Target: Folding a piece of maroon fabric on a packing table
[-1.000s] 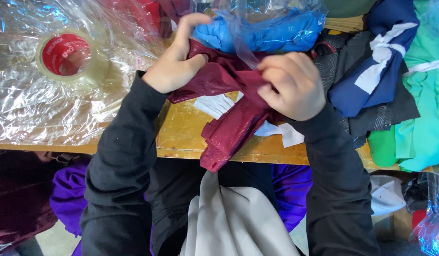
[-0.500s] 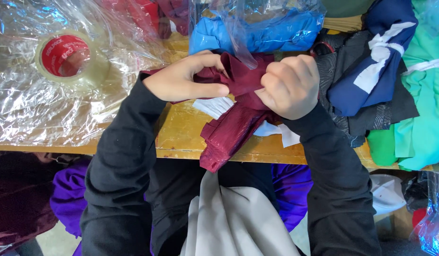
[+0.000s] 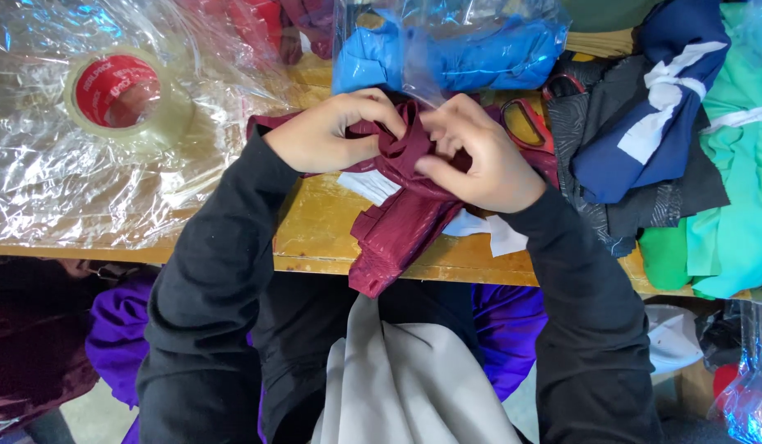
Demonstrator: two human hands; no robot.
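Left hand (image 3: pixel 327 136) and right hand (image 3: pixel 479 156), each grip closed on the maroon garment (image 3: pixel 401 218), bunch it compactly at the table (image 3: pixel 315 238) edge.

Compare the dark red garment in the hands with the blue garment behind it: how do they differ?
The dark red garment is bare, gripped by the left hand and right hand; the blue garment is wrapped in clear plastic and untouched. The dark red garment hangs over the wooden table edge; the blue garment lies fully on it. Both are bunched fabric.
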